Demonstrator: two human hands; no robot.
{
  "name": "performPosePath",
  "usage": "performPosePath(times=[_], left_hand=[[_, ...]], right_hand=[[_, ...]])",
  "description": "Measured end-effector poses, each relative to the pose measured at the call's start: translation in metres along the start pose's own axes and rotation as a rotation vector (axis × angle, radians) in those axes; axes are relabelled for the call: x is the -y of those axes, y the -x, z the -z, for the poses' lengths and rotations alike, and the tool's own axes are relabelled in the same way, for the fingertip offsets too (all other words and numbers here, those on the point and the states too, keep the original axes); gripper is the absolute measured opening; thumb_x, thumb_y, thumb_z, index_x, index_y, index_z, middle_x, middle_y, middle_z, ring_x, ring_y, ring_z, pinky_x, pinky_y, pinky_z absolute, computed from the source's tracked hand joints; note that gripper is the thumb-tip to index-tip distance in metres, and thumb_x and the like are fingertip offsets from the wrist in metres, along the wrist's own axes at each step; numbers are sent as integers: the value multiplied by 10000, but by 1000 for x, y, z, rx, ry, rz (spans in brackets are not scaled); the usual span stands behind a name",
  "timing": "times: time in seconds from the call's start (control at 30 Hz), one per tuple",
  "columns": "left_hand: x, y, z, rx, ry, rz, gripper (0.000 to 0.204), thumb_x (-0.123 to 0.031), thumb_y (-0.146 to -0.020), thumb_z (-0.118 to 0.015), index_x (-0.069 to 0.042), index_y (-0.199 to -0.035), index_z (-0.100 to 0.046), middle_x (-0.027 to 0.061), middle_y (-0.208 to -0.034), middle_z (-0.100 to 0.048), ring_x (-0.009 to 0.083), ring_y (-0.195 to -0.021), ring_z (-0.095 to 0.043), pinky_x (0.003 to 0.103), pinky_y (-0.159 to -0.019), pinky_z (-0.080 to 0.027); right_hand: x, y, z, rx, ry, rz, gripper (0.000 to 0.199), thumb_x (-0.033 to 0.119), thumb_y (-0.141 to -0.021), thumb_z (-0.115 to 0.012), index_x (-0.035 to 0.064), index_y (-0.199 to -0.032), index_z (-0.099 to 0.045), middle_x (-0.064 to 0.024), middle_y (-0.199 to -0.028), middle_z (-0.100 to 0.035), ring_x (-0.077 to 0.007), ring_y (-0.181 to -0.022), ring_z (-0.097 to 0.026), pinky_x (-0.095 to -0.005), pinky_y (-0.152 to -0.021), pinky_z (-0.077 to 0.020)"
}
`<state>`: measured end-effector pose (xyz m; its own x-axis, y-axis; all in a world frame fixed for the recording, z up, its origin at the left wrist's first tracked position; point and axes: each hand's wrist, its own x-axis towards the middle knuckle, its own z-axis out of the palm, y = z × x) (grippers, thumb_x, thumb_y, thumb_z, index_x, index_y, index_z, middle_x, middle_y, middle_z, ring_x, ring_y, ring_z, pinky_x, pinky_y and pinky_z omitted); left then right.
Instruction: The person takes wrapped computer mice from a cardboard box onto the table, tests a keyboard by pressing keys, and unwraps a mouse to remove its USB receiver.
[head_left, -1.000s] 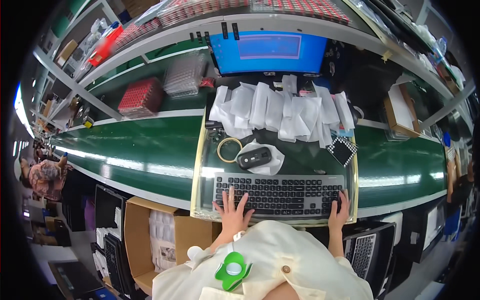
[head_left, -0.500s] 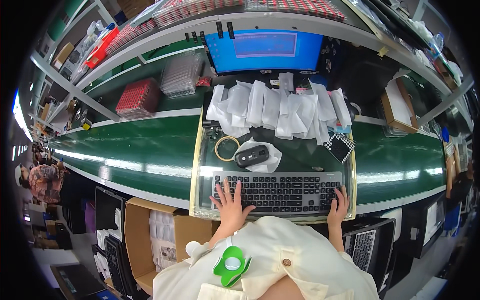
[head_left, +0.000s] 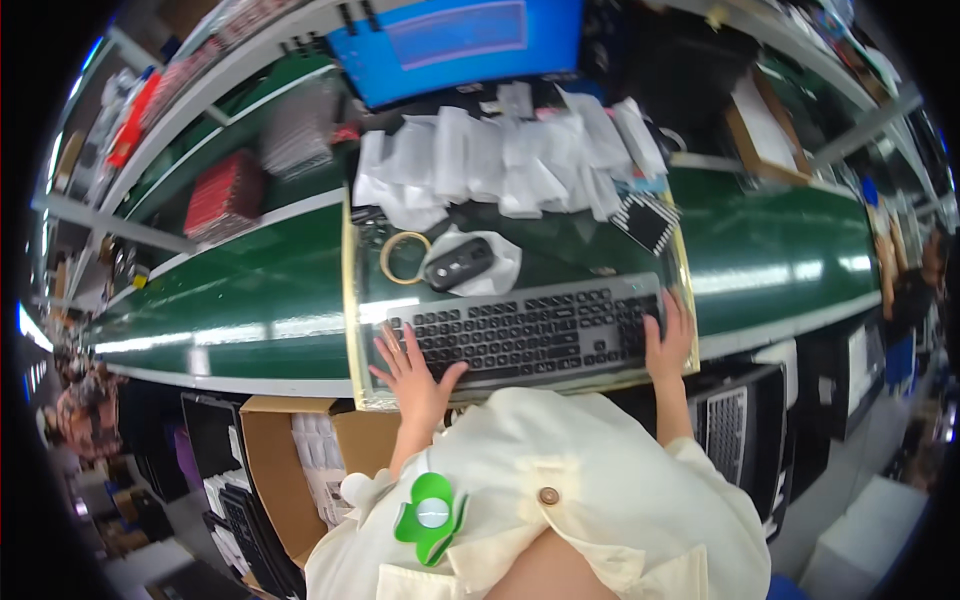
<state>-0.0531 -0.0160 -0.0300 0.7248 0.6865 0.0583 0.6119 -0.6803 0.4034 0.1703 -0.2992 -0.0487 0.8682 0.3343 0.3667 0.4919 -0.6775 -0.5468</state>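
Note:
A grey keyboard with black keys lies on the work mat in front of me. My left hand rests at its left end, fingers spread over the edge keys and thumb stretched toward the near edge. At the right end, my right hand has its thumb over the last keys and its fingers extended along the side edge; no closed grip shows. Beyond the keyboard, a black mouse sits on a white wrapping sheet, beside a roll of yellowish tape.
White wrapped packets line the mat's far side, below a lit blue monitor. A black-and-white patterned piece lies at the far right. Red stacked trays stand far left. An open cardboard box is at my lower left, another keyboard lower right.
The view has tilted and shifted, so the bench appears higher and turned. My left fingers have moved slightly outward toward the keyboard's left edge. Both hands remain at its ends.

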Motion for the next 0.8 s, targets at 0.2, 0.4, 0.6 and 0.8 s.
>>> performPosePath(times=[0.2, 0.4, 0.6, 0.8], left_hand=[[2, -1, 1, 79, 40, 57, 775, -393, -840, -535, -31, -1408, -151, 178, -1474, -100, 353, -1357, -107, 624, -1014, -4], [43, 21, -5, -143, 155, 50, 602, -368, -841, -542, -26, -1298, -353, 186, -1444, -205, 370, -1345, -128, 598, -1029, -93], [44, 22, 3, -35, -117, 50, 423, -370, -820, -572, -101, -1144, -528, 158, -1436, -245, 414, -1328, -129, 585, -1021, -154], [49, 15, 1, -142, -111, -30, 420, -329, -808, -603, -68, -1129, -531, 196, -1410, -269, 423, -1302, -184, 514, -1029, -210]], right_hand=[[20, 7, -7, 110, 208, 61, 509, 443, -793, -574, 233, -1248, -489, -89, -1380, -343, -382, -1295, -194, -643, -1006, -69], [23, 15, -9, 198, 341, 54, 426, 475, -804, -553, 258, -1170, -558, -93, -1387, -320, -394, -1309, -141, -685, -982, -37], [39, 13, -15, 150, 263, 84, 432, 465, -789, -571, 248, -1163, -560, -76, -1367, -354, -366, -1302, -182, -674, -985, -32], [83, 8, -38, 283, 179, 320, 513, 473, -777, -577, 284, -1245, -484, -78, -1323, -398, -341, -1236, -312, -685, -975, -55]])
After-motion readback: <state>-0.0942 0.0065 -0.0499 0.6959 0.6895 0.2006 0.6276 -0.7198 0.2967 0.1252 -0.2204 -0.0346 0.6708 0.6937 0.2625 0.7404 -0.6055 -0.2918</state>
